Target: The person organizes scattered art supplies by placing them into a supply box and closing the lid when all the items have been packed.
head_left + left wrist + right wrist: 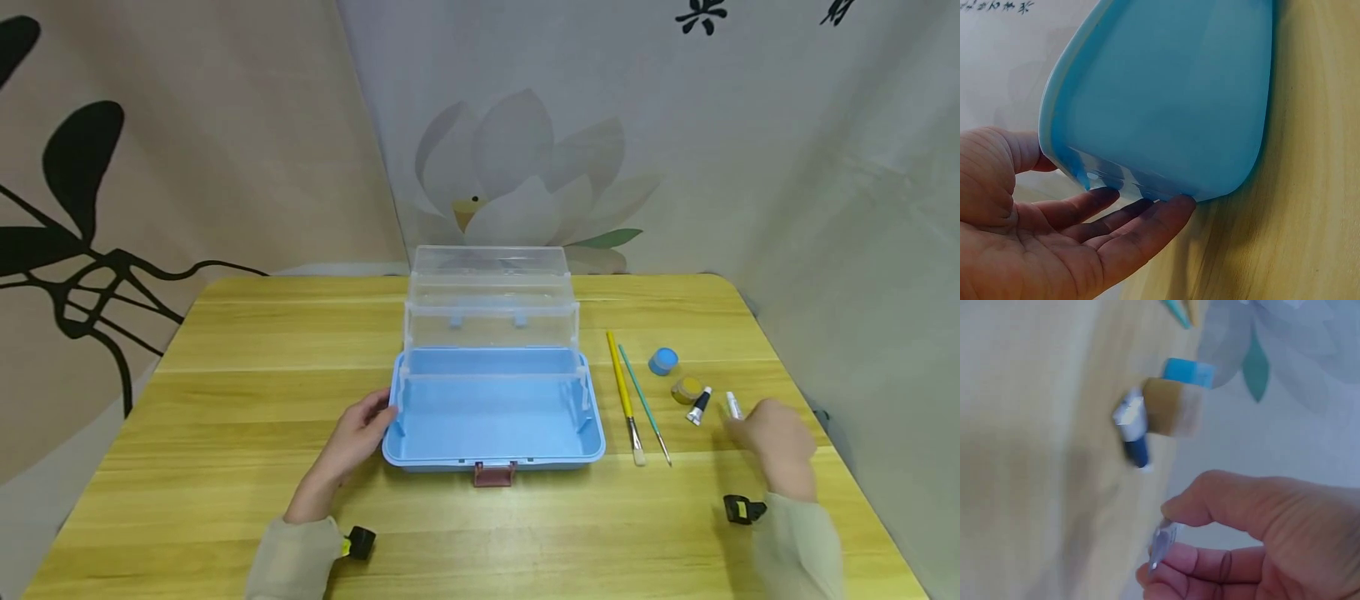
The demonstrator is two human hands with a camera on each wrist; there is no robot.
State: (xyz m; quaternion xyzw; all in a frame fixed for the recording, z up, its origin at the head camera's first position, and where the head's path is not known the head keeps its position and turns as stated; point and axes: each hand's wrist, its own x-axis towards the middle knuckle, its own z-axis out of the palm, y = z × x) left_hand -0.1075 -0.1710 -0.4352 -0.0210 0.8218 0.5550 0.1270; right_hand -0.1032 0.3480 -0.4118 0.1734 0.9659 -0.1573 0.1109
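white paint tube (732, 406) – on the table (225, 467) at the near right, right hand (776, 437) pinching its end between thumb and fingertips (1175, 559). judged light, soft-walled, slippery; hold mid-body, gently. left hand (356, 442) – fingers straight, touching the side of the blue storage box (491, 412). box open, tray bare, clear lid (491, 296) upright behind.

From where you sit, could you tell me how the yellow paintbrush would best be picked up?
Pinch the yellow paintbrush at mid-handle, coming from above. It lies flat, bristles toward you, with the teal brush close on its right, so fingers fit best across the slim handle from its freer left side.
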